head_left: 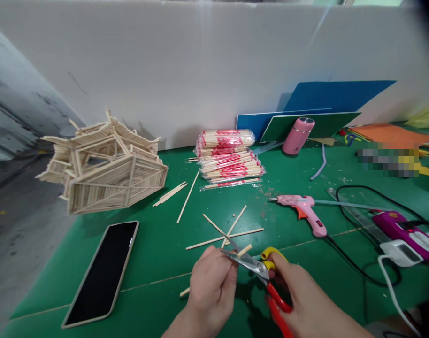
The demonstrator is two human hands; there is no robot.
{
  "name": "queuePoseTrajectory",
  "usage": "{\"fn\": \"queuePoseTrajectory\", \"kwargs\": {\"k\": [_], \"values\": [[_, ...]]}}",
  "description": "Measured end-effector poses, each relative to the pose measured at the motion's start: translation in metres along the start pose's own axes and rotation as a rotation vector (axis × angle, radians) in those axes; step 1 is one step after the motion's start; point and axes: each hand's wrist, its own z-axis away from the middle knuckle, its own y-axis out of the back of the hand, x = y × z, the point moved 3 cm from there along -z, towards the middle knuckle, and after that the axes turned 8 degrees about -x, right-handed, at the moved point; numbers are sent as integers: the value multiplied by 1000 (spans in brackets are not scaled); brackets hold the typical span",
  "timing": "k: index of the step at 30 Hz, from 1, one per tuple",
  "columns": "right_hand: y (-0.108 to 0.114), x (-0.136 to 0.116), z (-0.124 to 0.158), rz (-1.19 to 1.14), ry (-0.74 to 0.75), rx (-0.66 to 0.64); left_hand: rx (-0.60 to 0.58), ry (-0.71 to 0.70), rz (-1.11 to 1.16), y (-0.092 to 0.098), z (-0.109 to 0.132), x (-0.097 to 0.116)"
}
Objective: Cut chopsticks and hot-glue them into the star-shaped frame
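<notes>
My left hand [214, 281] is closed around a wooden chopstick [244, 250]. One end of it sticks out to the right past the fingers, and the other shows at the left of the fist. My right hand [302, 295] grips scissors [259, 268] with red and yellow handles. Their blades are spread, one on either side of the chopstick's protruding end, close to my left fingers. Just beyond, several loose chopsticks [249, 231] lie crossed on the green table [158, 300]. A wooden stick model of a roofed building [130, 180] stands at the left.
Wrapped chopsticks [232, 164] are piled at the back. A pink glue gun [302, 206] lies to the right, its cord running toward a purple power strip [397, 230]. A phone [102, 272] rests at left. A pink bottle [298, 136] stands before coloured boards [341, 96].
</notes>
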Motion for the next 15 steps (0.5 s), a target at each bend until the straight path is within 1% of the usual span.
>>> {"fn": "queuePoseTrajectory", "kwargs": {"k": [4,8,12,15], "values": [[2,-1,-2,-1,-11,-4,-11,3,51,-2,2,-2],[8,-6,-2,60,-46,-1,-36,-8,103,-3,4,-4],[5,-9,-1,28,-25,-66,-19,0,74,-1,2,-3],[3,-6,1,16,-9,-41,-12,-18,49,1,0,0]]}}
